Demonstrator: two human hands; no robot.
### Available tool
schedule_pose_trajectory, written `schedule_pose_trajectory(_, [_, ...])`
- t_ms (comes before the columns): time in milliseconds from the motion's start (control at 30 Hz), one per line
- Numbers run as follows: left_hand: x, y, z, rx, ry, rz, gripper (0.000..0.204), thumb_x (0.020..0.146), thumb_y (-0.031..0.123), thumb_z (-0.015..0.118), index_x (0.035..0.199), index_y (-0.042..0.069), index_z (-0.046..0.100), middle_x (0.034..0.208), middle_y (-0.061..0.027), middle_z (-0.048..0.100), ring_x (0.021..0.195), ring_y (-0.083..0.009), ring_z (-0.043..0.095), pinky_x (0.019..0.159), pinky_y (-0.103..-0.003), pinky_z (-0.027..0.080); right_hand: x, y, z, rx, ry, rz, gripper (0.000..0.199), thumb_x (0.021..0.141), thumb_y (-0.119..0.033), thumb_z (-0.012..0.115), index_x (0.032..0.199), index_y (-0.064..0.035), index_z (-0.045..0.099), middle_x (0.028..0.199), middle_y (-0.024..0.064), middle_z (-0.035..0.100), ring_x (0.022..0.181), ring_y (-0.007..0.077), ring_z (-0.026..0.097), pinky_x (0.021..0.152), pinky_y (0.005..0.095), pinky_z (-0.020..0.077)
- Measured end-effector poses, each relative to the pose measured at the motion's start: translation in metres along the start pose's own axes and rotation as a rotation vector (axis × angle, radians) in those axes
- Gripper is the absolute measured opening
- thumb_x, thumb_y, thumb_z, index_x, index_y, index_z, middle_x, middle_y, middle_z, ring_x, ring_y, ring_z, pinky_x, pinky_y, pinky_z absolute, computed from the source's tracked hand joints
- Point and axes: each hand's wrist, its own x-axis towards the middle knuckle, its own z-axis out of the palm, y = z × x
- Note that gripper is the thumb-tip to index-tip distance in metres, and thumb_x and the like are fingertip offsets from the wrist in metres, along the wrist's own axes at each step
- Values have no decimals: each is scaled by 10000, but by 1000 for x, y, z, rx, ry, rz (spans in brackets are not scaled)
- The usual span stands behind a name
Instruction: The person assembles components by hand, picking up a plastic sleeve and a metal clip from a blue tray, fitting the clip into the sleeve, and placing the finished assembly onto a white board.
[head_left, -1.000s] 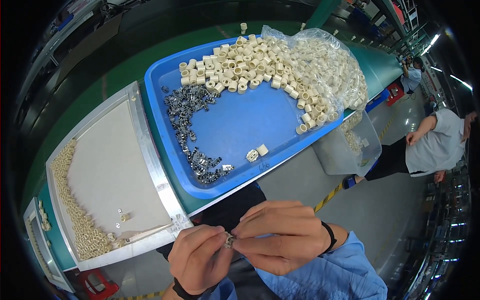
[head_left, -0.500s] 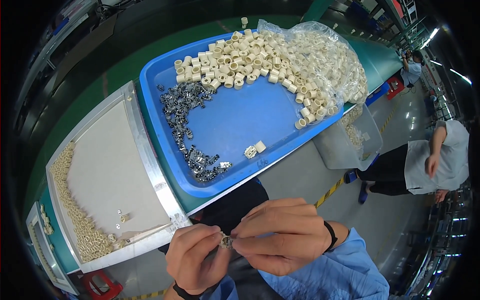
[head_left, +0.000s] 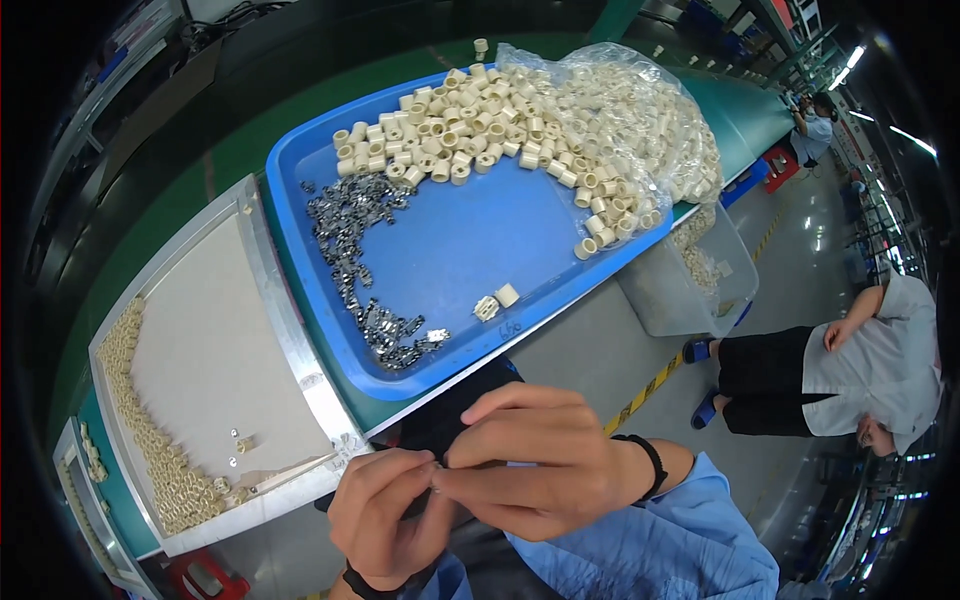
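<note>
My left hand (head_left: 388, 512) and my right hand (head_left: 540, 462) meet in front of my body, just off the near edge of the blue tray (head_left: 283, 225). Thumb and fingers of each are pinched together at a small cream plastic part (head_left: 437, 472), which they mostly hide. Whether a metal piece is also between the fingertips cannot be made out. Inside the tray, short cream plastic sleeves (head_left: 440, 135) are heaped along the far side. Small shiny metal clips (head_left: 345, 230) lie down its left side. A slotted cream piece (head_left: 486, 308) and a cream sleeve (head_left: 507, 295) sit near the front wall.
A clear plastic bag (head_left: 640, 120) of cream sleeves covers the tray's far right. To the left, a metal-framed board (head_left: 240, 330) holds rows of cream parts (head_left: 165, 470). A translucent bin (head_left: 680, 290) stands beyond the bench edge. Another person (head_left: 860, 360) stands at right.
My fingers have closed further over the cream part, which showed more before. The tray and bench sit slightly further left in view. The person at right has shifted posture.
</note>
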Motion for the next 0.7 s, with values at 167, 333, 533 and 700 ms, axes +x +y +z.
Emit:
schedule_pose_trajectory(167, [-1, -12, 3, 1, 14, -104, 330, 715, -59, 854, 1002, -19, 698, 972, -158, 724, 818, -297, 711, 715, -349, 555, 2, 17, -7, -6, -38, 44, 318, 795, -2, 787, 1113, -19, 789, 907, 70, 721, 771, 215, 697, 785, 381, 573])
schedule_pose_trajectory(333, [1, -11, 3, -14, 2, -173, 334, 717, -61, 859, 1005, -20, 693, 974, -166, 721, 843, -300, 699, 735, -350, 543, 16, 78, -51, -401, -41, 185, 277, 841, -38, 735, 1114, -45, 777, 998, 96, 707, 810, 283, 682, 727, 391, 523])
schedule_pose_trajectory(533, [5, -8, 4, -57, -70, -148, 306, 783, -104, 790, 1054, -29, 670, 1020, -177, 683, 919, -269, 661, 824, -341, 520, 28, 115, -66, -527, -525, 373, 158, 890, -99, 670, 1020, -36, 734, 930, 117, 706, 905, 291, 688, 781, 401, 537])
schedule_pose_trajectory(700, [6, -10, 2, -74, -56, -161, 306, 784, -99, 795, 1055, -31, 670, 1026, -175, 685, 920, -272, 661, 824, -343, 522, 29, 103, -71, -315, -510, 541, 141, 907, -90, 669, 1027, -35, 717, 925, 118, 703, 920, 282, 689, 809, 395, 540])
